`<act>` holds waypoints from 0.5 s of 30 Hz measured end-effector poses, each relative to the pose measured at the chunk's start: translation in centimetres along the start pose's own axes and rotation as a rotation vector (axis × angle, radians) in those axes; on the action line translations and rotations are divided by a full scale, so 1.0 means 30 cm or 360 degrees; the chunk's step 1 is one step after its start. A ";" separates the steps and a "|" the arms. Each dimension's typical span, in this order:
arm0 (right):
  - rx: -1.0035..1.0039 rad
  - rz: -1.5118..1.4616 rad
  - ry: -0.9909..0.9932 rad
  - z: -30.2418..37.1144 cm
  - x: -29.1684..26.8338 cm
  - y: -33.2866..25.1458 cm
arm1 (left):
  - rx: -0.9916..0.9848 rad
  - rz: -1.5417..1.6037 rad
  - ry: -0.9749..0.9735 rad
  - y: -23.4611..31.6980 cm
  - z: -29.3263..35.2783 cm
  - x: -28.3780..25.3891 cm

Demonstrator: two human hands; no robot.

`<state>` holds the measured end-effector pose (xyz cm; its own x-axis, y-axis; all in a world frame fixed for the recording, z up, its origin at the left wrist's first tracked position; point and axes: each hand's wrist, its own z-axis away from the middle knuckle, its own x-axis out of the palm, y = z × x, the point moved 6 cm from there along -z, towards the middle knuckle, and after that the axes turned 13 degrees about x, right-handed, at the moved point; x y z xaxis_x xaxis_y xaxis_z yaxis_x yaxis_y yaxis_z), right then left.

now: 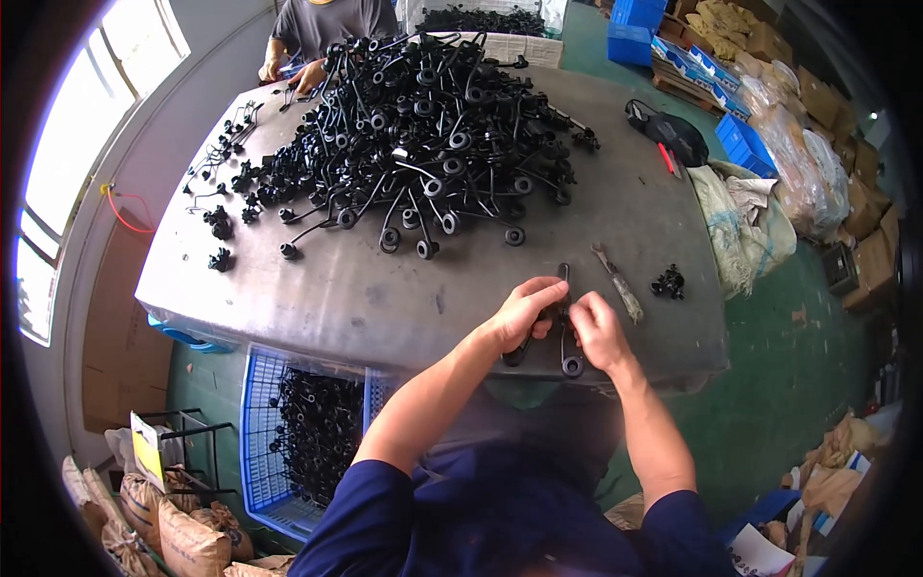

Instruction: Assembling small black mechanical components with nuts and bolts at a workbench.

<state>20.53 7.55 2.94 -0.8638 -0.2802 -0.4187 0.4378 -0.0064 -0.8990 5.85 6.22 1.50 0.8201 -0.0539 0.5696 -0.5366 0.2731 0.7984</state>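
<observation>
Near the front edge of the metal table (385, 317), my left hand (524, 310) is closed around a black rod-like part with a ring end (572, 366). My right hand (598, 332) pinches at the same part from the right, and its fingertips hide what lies between them. A second dark piece (515, 356) shows below my left hand; whether that hand holds it is hard to see. Just right of my hands lies a narrow tool with a pale wrapped handle (625, 296). Beyond it sits a small cluster of black fittings (668, 282).
A big heap of black ring-ended rods (423, 144) covers the table's far middle, with loose ones to its left. Across the table a person (332, 29) handles parts. Red-handled pliers (666, 159) lie beside a black bag (678, 133). A blue crate (252, 433) of black parts stands below.
</observation>
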 end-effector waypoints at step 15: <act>-0.0120 0.1062 0.0814 0.018 -0.252 -0.049 | 0.0145 -0.0092 -0.0001 -0.019 0.011 -0.010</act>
<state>26.54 9.15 7.48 -0.4443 0.2669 -0.8552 0.8943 0.0751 -0.4411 5.84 5.77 0.93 0.8501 -0.0674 0.5224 -0.5044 0.1812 0.8442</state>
